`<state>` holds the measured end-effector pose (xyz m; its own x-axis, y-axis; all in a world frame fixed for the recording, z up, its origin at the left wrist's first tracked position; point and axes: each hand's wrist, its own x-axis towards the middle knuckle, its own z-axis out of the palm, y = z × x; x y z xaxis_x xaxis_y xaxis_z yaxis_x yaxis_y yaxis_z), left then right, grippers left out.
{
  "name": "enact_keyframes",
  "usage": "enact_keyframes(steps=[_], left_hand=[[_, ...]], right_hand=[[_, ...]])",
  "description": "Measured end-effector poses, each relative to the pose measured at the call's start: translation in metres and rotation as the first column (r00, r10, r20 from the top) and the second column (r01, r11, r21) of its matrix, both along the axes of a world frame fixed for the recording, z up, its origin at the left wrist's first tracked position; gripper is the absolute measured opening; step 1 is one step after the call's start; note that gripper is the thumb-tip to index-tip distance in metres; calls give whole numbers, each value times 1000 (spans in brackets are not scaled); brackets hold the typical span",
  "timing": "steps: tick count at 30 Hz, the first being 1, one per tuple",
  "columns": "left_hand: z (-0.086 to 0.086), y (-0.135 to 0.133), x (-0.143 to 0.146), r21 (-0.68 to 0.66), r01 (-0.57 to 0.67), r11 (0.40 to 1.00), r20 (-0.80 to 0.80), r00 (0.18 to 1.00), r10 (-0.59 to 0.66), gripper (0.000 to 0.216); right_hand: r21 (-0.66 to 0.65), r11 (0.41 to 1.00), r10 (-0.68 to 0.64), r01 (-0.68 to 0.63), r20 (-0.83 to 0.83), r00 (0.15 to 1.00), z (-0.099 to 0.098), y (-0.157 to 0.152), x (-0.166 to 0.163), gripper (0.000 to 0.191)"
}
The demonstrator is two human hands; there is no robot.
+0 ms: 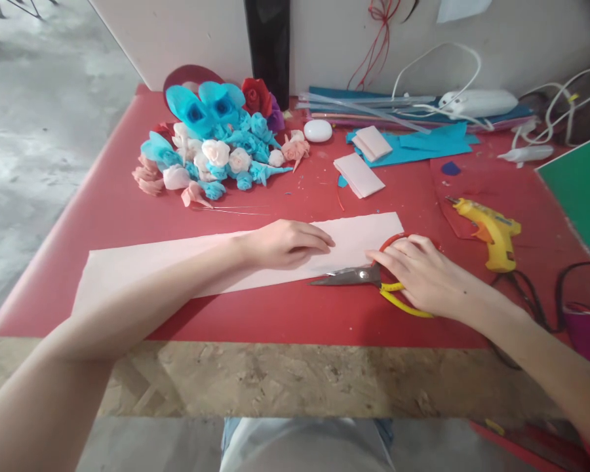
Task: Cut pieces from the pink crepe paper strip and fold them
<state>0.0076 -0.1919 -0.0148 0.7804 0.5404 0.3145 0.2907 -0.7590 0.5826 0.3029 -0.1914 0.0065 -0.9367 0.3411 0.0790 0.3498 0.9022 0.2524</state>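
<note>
A long strip of pale pink crepe-like paper [364, 237] stretches across the red tabletop in front of me. My left hand [290, 244] rests on it, palm down, its fingers laid loosely on the paper. At the strip's right end, my right hand [415, 272] grips a pair of scissors [347, 276] by the handles, one loop red and the other yellow. The dark blades point left along the paper's near edge and look nearly closed. My left forearm covers part of the strip.
Handmade blue, white and pink paper flowers [216, 154] are heaped at the back left. Folded pink paper pieces [358, 176] and blue sheets [432, 143] lie behind the strip. A yellow glue gun [494, 233] with a cord sits right, near a white power strip [476, 103].
</note>
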Motion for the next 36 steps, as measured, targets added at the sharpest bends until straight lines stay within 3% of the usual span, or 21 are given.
enact_keyframes(steps=[15, 26, 36], left_hand=[[3, -1, 1, 14, -3, 1000, 3, 1000, 3, 34], [2, -1, 1, 17, -5, 1000, -8, 1000, 6, 33], [0, -1, 1, -11, -3, 1000, -4, 1000, 3, 36]], right_hand=[[-23, 999, 43, -42, 33, 999, -6, -2, -29, 52], [-2, 985, 173, -174, -99, 980, 0, 3, -29, 33], [22, 999, 35, -36, 45, 998, -3, -6, -15, 66]])
